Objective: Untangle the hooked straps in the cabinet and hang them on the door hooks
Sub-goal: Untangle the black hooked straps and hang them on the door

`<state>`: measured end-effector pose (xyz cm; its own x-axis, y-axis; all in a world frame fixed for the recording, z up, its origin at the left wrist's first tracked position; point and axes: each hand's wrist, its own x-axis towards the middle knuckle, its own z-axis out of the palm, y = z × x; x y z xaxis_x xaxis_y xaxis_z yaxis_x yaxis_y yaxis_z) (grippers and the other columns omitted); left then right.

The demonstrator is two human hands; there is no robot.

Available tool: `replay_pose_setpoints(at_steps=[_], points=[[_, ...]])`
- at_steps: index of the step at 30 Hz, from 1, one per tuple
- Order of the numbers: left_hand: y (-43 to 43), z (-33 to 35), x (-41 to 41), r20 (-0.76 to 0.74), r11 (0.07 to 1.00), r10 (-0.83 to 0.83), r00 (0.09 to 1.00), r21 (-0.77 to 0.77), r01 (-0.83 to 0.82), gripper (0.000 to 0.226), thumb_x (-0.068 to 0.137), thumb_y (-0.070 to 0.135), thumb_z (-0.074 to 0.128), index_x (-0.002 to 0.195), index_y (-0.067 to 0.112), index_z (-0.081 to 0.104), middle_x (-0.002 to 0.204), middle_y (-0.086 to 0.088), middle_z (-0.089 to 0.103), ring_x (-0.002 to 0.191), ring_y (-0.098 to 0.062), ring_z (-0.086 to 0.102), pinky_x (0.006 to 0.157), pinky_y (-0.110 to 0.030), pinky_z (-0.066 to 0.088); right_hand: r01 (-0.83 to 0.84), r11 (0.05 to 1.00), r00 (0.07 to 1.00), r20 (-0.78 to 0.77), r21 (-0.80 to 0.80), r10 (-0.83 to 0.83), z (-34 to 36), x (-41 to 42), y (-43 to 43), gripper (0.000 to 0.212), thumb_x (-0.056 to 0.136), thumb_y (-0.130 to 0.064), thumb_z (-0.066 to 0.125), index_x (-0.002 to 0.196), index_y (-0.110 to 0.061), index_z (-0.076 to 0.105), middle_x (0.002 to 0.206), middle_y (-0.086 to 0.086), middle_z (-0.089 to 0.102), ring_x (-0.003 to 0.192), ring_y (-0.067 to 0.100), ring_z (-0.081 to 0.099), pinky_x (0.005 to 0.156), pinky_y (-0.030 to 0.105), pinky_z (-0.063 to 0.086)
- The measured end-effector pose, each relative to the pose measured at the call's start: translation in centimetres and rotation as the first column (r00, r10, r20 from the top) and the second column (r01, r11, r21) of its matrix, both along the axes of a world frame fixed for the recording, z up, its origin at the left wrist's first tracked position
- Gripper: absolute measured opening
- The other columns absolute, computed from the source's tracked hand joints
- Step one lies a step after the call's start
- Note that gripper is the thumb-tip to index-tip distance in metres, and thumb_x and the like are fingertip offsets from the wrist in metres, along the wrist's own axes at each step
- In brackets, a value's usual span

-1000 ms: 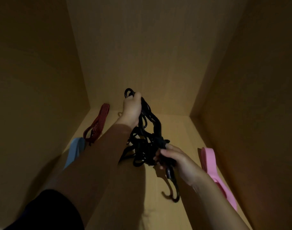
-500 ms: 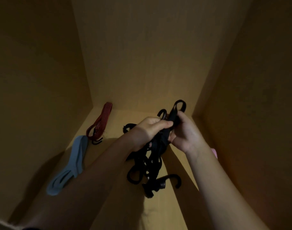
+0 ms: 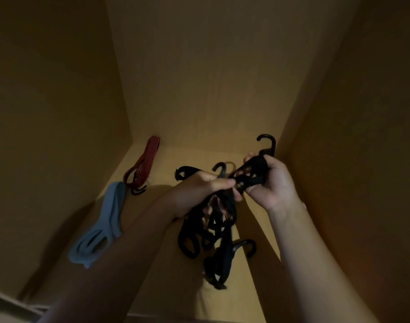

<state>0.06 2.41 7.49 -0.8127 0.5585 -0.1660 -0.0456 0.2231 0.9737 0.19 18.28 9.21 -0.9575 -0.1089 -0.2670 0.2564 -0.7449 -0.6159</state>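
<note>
Cabinet floor [image 3: 190, 157] bears blue strap [image 3: 106, 220], red strap [image 3: 143, 164] leftward; fingers [image 3: 222, 183] of left hand [image 3: 194, 190], right hand [image 3: 276, 185] clutch black tangle [image 3: 213, 231].

black strap tangle [image 3: 225, 250] 1 | red strap [image 3: 146, 161] 1 | blue band [image 3: 107, 217] 1

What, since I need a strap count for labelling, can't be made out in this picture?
Head view, all dim:
- Black tangle: number of straps unclear; loops overlap and blur, and the left hand and right hand cover its top.
- Blue strap: hooks, if any, lost in blur.
- Red strap: far end too small and dark.
- Door hooks: outside the frame.
</note>
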Motion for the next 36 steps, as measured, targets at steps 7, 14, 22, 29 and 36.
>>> replay_pose_setpoints(at_steps=[7,14,22,29,36], points=[[-0.9,-0.7,-0.6,0.219,0.964,0.111,0.969,0.214,-0.159,0.026,0.093,0.028,0.045,0.086,0.02,0.069,0.062,0.009,0.066,0.058,-0.004,0.06,0.059,-0.027,0.035,-0.254,0.964,0.902,-0.341,0.076,0.265,-1.2,1.8,0.6,0.01,0.065,-0.01,0.064,0.071,-0.011,0.056,0.048,-0.003,0.045,0.043,0.011,0.043,0.059,0.023,0.05],[1.0,0.5,-0.9,0.126,0.93,0.364,0.923,0.011,-0.368,0.025,0.085,0.037,0.061,0.084,0.013,0.069,0.064,0.001,0.064,0.063,-0.014,0.058,0.055,-0.02,0.046,-0.317,0.847,0.864,-0.239,0.427,0.444,-1.4,3.9,-2.1,0.006,0.072,-0.01,0.057,0.076,-0.007,0.056,0.052,0.004,0.049,0.046,0.013,0.05,0.045,0.019,0.041],[0.7,1.9,-0.7,0.289,0.896,0.101,0.952,0.39,-0.214,0.042,0.077,0.023,0.044,0.11,0.011,0.066,0.07,-0.001,0.054,0.067,-0.015,0.04,0.072,-0.028,0.039,-0.283,0.872,0.904,-0.191,0.399,0.381,-0.7,4.5,-3.9,0.014,0.074,-0.02,0.055,0.078,-0.007,0.052,0.049,0.003,0.054,0.042,0.012,0.051,0.042,0.019,0.041],[0.7,2.1,0.0,0.139,0.98,0.133,0.981,0.133,-0.151,0.042,0.081,0.054,0.049,0.103,0.025,0.069,0.089,0.007,0.063,0.082,-0.02,0.05,0.071,-0.031,0.041,-0.288,0.789,0.914,-0.091,0.544,0.396,-0.5,4.7,-4.7,0.013,0.093,-0.022,0.048,0.091,-0.015,0.059,0.065,-0.001,0.064,0.055,0.011,0.061,0.043,0.02,0.046],[0.5,1.4,0.1,0.234,0.935,0.253,0.939,0.188,-0.299,0.029,0.093,0.033,0.049,0.08,0.014,0.066,0.073,0.001,0.058,0.073,-0.014,0.054,0.076,-0.029,0.043,-0.424,0.652,0.872,0.089,0.628,0.482,-1.7,4.8,-4.8,0.022,0.092,-0.025,0.051,0.098,-0.004,0.056,0.069,0.007,0.064,0.046,0.019,0.061,0.043,0.023,0.05]])
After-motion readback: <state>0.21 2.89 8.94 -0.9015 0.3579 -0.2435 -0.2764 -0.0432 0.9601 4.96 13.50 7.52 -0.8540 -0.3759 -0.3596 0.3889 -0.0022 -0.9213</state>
